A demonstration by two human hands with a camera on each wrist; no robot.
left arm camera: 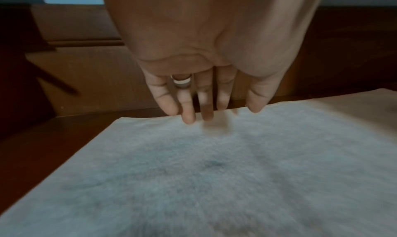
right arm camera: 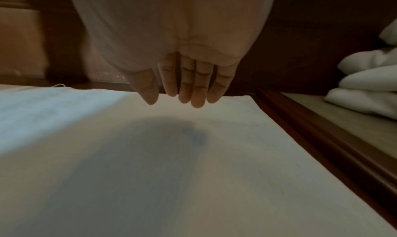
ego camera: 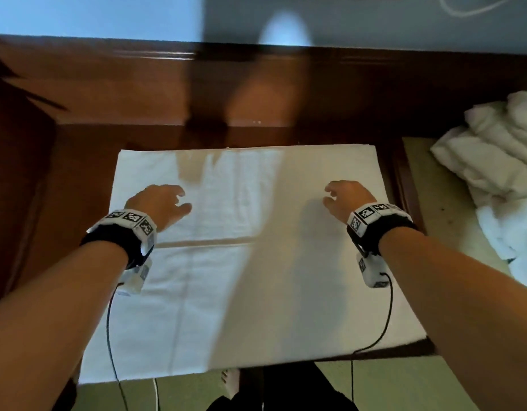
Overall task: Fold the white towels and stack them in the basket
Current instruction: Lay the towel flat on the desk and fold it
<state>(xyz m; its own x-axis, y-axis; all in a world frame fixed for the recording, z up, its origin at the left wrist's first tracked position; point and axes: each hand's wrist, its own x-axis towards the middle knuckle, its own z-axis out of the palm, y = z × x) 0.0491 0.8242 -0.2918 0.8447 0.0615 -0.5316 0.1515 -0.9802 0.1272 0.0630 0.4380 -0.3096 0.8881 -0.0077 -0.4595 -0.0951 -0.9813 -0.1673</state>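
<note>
A white towel (ego camera: 250, 262) lies spread flat on a dark wooden table (ego camera: 78, 179), its near edge hanging over the table's front. My left hand (ego camera: 164, 203) hovers over the towel's left part, fingers relaxed and holding nothing; in the left wrist view the straight fingers (left arm camera: 189, 111) point down just above the towel (left arm camera: 214, 172). My right hand (ego camera: 342, 197) hovers over the right part, also empty, with its fingers (right arm camera: 197, 94) hanging above the cloth (right arm camera: 214, 172). No basket is in view.
A heap of crumpled white towels (ego camera: 499, 161) lies on a pale surface (ego camera: 425, 185) to the right, seen too in the right wrist view as white towels (right arm camera: 369, 91). A wooden ledge (ego camera: 138, 78) runs behind the table. Wrist-camera cables (ego camera: 111, 336) hang below my arms.
</note>
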